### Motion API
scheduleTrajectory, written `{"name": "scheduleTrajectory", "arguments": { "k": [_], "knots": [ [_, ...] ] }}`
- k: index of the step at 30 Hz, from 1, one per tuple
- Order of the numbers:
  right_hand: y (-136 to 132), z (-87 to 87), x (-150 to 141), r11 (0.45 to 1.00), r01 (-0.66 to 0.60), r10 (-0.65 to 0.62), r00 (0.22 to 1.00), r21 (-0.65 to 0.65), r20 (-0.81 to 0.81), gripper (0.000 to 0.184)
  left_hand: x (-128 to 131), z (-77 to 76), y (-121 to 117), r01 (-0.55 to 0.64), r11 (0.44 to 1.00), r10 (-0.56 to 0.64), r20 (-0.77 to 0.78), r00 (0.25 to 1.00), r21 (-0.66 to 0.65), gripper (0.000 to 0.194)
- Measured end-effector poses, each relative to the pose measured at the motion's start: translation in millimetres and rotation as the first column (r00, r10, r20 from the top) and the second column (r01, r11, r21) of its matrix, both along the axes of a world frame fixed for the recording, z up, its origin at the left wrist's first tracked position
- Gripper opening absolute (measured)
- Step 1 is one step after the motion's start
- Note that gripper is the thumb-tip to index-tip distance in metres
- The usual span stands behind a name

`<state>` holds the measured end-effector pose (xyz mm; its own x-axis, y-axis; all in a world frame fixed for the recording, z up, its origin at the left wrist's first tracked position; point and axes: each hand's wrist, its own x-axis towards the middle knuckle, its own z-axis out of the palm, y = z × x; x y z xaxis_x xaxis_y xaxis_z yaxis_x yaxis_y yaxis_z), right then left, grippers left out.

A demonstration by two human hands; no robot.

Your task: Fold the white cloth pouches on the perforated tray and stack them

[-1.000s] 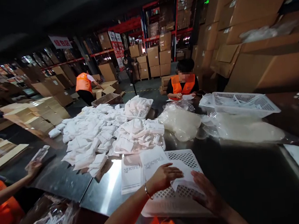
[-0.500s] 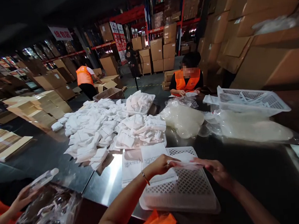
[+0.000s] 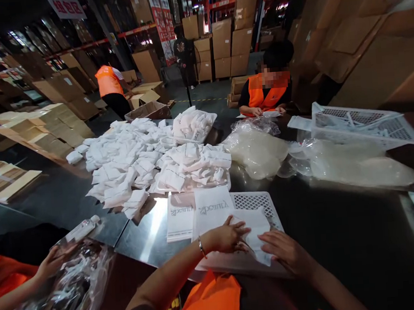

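My left hand (image 3: pixel 229 236), with a bracelet at the wrist, curls its fingers on a white folded bag (image 3: pixel 256 224). The bag lies on a white perforated tray (image 3: pixel 256 200) at the near edge of the metal table (image 3: pixel 142 240). My right hand (image 3: pixel 286 253) lies flat and open on the bag's near right corner. Two printed white bags (image 3: pixel 210 207) lie flat just left of my left hand, partly over the tray.
A big heap of folded white bags (image 3: pixel 136 162) covers the table's middle. Clear plastic bundles (image 3: pixel 258 151) and a white basket (image 3: pixel 364 122) sit to the right. A person in an orange vest (image 3: pixel 268 91) works opposite. Another person's hand (image 3: pixel 55 262) handles clear plastic at lower left. Cardboard boxes stand all around.
Half a second ago both hands held the white bag up above the tray; now it is pressed down on the tray. The view has tilted downward.
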<state>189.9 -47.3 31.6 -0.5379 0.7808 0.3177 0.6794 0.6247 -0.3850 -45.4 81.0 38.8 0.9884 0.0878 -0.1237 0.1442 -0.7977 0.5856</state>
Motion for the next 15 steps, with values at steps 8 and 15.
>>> {"name": "scheduleTrajectory", "arguments": {
  "k": [8, 15],
  "knots": [
    [-12, -5.2, -8, 0.842, 0.493, -0.539, 0.783, -0.218, -0.31, 0.055, -12, -10.3, -4, -0.294, 0.882, 0.406, 0.277, 0.871, -0.368, 0.027],
    [3, -15.4, -38, 0.41, 0.882, -0.903, 0.356, -0.232, -0.242, 0.079, 26, -26.4, -39, -0.818, 0.352, 0.935, 0.212, 0.285, -0.455, 0.039]
  ]
}}
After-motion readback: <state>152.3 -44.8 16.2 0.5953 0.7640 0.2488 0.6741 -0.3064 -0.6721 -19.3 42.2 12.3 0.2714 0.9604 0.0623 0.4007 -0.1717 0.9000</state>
